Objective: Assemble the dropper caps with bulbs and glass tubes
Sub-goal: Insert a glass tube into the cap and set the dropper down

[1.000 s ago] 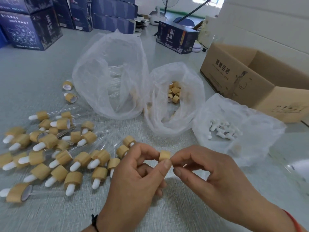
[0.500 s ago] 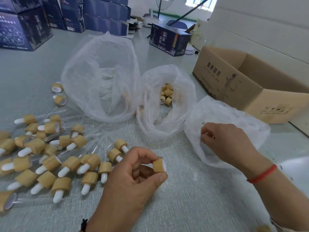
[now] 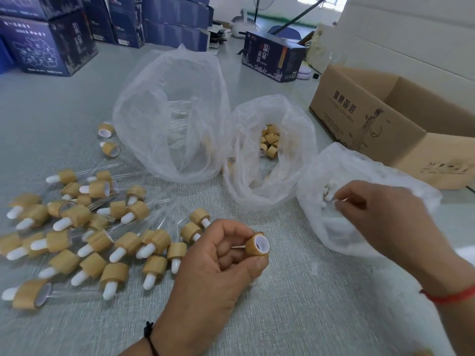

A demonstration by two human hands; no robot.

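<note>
My left hand (image 3: 216,273) pinches a bamboo-coloured dropper cap (image 3: 257,244) between thumb and forefinger, its white-lined opening facing right. My right hand (image 3: 380,222) reaches into the right plastic bag (image 3: 359,170) and pinches a white rubber bulb (image 3: 330,195) at its fingertips. Another bag (image 3: 272,155) in the middle holds loose caps (image 3: 270,142). The tall bag (image 3: 169,119) at the back left holds clear glass tubes. A pile of assembled droppers (image 3: 84,227) lies on the left of the table.
An open cardboard box (image 3: 385,124) stands at the right behind the bulb bag. Dark blue cartons (image 3: 48,44) are stacked along the far side, with one more (image 3: 272,60) behind the bags. Two loose caps (image 3: 108,140) lie beside the tall bag.
My right hand left the cap, moved right into the bulb bag and now pinches a bulb. My left hand kept the cap and turned its opening toward the right.
</note>
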